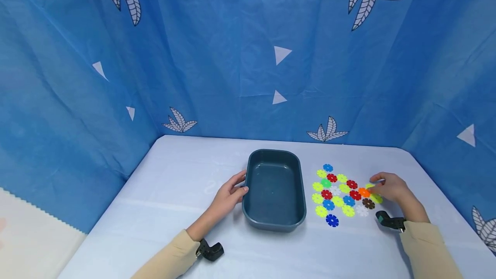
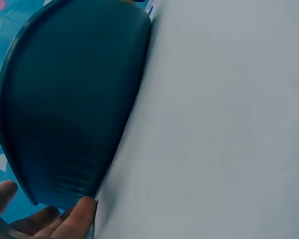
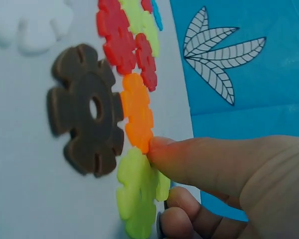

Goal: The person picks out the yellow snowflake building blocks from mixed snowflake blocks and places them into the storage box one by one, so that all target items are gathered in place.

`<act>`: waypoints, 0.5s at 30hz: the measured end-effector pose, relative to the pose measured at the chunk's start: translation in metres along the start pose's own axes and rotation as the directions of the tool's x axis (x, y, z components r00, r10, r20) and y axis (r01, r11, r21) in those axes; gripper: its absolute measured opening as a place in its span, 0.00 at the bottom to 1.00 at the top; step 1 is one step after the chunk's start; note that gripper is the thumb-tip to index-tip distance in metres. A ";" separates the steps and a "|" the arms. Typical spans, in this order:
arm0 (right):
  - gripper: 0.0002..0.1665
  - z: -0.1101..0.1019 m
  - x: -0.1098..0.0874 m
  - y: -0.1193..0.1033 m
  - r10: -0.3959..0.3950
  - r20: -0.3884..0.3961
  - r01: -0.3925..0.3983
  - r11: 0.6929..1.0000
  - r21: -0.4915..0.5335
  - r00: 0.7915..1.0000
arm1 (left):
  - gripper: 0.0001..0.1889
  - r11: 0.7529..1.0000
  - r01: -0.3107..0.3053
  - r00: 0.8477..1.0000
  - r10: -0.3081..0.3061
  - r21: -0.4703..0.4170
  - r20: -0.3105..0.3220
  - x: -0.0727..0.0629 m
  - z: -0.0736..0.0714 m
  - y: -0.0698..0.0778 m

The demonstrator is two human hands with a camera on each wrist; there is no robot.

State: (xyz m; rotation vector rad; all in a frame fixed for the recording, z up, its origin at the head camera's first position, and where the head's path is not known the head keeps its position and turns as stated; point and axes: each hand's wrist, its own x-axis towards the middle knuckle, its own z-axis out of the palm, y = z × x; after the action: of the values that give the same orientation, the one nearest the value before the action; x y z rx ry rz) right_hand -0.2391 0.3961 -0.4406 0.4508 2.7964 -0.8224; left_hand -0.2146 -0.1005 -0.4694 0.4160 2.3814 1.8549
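A dark teal plastic tub (image 1: 274,223) stands on the table, its inside bare. At its left side my left hand (image 1: 228,195) touches the outer wall, fingers fairly straight and the thumb near the rim. In the left wrist view, fingertips (image 2: 79,216) meet the tub's wall (image 2: 74,99). Flower-shaped plastic discs lie to the right of the tub. Over their right edge is my right hand (image 1: 391,188), thumb and forefinger apart. Its thumb (image 3: 199,162) touches or nearly touches an orange disc (image 3: 138,112), beside a yellow disc (image 3: 137,194). The forefinger is mostly hidden in the right wrist view.
A brown disc (image 3: 84,109) lies next to the orange one. Red, blue, green, white and yellow discs spread toward the tub, with a dark blue disc (image 1: 332,220) nearest the front. Blue patterned cloth (image 1: 240,55) hangs behind and beside the white table (image 1: 186,171).
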 end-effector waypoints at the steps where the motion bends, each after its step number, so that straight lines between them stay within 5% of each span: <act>1: 0.32 0.000 0.000 0.000 0.001 0.004 -0.001 1.000 0.006 1.000 | 0.29 1.000 -0.007 1.000 0.008 -0.004 0.007 0.000 0.000 -0.001; 15: 0.31 0.002 0.001 0.002 0.011 0.002 -0.011 0.999 0.047 1.000 | 0.33 0.995 -0.032 0.996 0.039 -0.097 0.077 0.000 -0.003 -0.015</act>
State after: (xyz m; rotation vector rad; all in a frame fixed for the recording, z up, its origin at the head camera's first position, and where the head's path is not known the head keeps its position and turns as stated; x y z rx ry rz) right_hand -0.2396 0.3966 -0.4438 0.4726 2.7750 -0.8880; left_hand -0.2177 -0.1069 -0.4833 0.5155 2.2390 1.9201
